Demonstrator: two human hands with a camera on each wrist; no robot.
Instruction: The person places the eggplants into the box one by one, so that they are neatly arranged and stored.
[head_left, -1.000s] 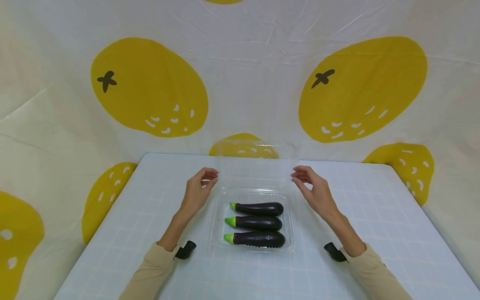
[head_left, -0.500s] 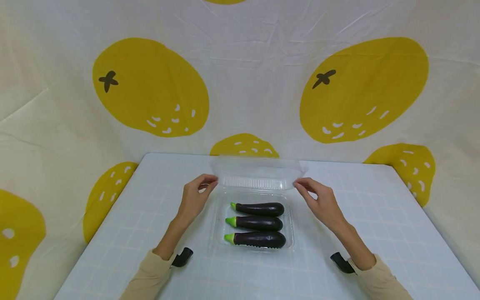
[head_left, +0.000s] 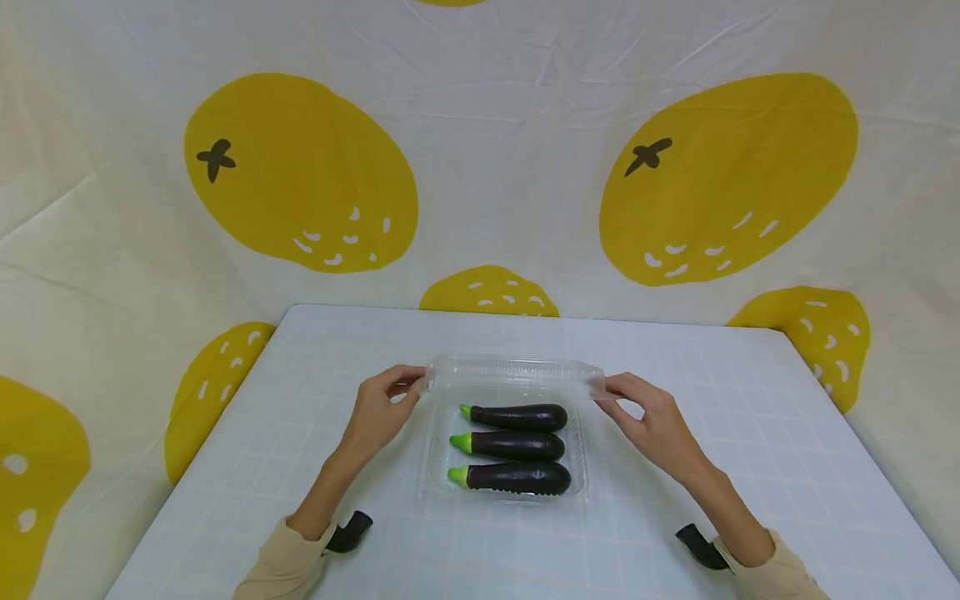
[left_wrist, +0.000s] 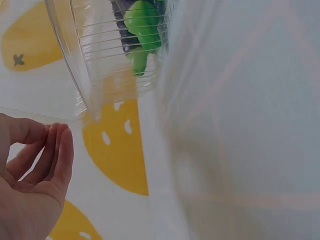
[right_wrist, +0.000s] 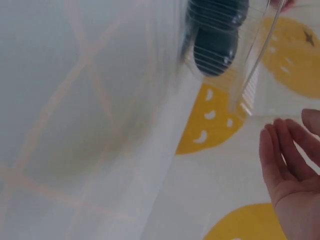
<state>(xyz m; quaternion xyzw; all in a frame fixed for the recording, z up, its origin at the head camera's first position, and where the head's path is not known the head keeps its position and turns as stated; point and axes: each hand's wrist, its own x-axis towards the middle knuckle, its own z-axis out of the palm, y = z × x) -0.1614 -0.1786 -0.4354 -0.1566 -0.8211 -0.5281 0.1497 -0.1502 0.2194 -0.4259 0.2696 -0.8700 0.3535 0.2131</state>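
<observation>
A clear plastic clamshell container lies on the table, its hinged lid tilted up and leaning forward over the back of the tray. Inside, three dark purple eggplants lie side by side, green stems to the left. My left hand pinches the lid's left corner between thumb and fingertips. At the opposite corner, my right hand holds the lid the same way. The left wrist view shows green stems through the ribbed wall; dark rounded eggplant ends appear in the right wrist view.
A pale table with a faint grid pattern carries the container. Behind it hangs a white cloth printed with large yellow fruits. Black wrist devices sit at both sleeve cuffs.
The lid has swung from upright at the back toward me, down over the far edge of the tray. Both hands have come nearer with it and moved slightly outward. The eggplants have stayed put.
</observation>
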